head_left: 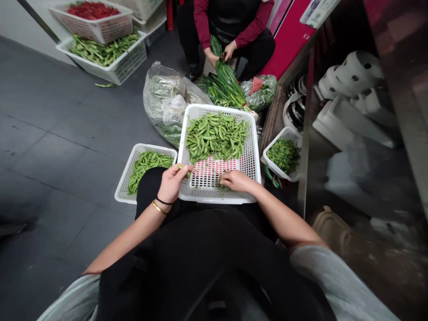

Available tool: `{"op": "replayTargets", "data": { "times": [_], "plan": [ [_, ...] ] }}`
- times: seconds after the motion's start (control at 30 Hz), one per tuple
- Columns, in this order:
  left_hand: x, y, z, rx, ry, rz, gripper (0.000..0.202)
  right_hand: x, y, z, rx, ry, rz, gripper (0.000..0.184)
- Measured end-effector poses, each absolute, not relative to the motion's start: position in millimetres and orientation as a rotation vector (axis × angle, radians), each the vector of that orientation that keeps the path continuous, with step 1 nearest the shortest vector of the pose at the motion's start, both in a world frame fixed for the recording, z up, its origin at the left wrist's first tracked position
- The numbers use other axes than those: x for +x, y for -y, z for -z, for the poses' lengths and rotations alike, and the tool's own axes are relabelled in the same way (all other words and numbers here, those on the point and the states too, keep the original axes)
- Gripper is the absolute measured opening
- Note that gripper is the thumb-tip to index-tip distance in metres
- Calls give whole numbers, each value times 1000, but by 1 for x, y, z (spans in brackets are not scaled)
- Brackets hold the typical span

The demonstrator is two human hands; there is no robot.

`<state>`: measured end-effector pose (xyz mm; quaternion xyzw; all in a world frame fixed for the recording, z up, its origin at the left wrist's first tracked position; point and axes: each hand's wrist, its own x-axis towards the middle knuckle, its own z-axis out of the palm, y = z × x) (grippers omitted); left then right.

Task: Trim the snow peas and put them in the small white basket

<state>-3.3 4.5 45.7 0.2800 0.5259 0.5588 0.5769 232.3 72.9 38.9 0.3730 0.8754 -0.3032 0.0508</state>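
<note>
A white plastic basket (219,199) rests on my lap, with a heap of green pea pods (217,136) in its far half. My left hand (172,182) is closed on a pea pod (185,170) over the basket's left side. Inside the near right part of the basket, my right hand (236,180) has its fingers pinched together near small green scraps; what they hold, if anything, is too small to make out. By my left knee stands a smaller white basket (117,189) holding more pods (149,166).
Opposite me a seated person (230,26) handles long green scallions (229,84). Plastic bags of greens (167,96) lie on the floor. A small basket of leafy greens (283,156) sits at right beside a metal shelf (306,133). Stacked vegetable baskets (125,67) stand at far left.
</note>
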Motion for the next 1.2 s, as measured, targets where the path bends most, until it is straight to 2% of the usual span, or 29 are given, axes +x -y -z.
{"op": "replayTargets", "data": {
  "times": [0.1, 0.2, 0.33, 0.47, 0.57, 0.7, 0.77, 0.9, 1.07, 1.13, 1.2],
  "plan": [
    [-7, -7, -43, 507, -1117, -1257, 13, 220, -96, -16, 1334, -2454, 1062, 29],
    [-1, -6, -44, 392, -966, -1139, 11, 181, -120, 5, 1790, -2205, 1553, 40],
    [1, -1, -47, 372, -935, -1056, 14, 142, -138, 23, 1948, -2135, 1645, 36],
    [-2, 2, -43, 408, -1003, -1015, 20, 161, -122, 17, 1986, -2172, 1616, 29],
    [6, 1, -32, 410, -1054, -944, 26, 188, -96, 4, 1922, -2376, 1336, 27],
    [24, -7, -20, 416, -1100, -882, 30, 199, -79, -8, 1604, -2670, 534, 31],
    [30, -11, -16, 400, -1129, -889, 30, 195, -81, -10, 1487, -2663, 404, 35],
    [28, -17, -16, 343, -1151, -954, 33, 191, -80, -14, 1308, -2748, 387, 36],
    [20, -14, -21, 401, -1099, -1021, 35, 199, -53, -30, 1099, -2989, 604, 30],
    [18, -10, -24, 463, -1031, -993, 35, 204, -42, -39, 1099, -3014, 870, 26],
    [17, -4, -26, 521, -915, -915, 34, 208, -33, -49, 1052, -2921, 1304, 25]
  ]
}}
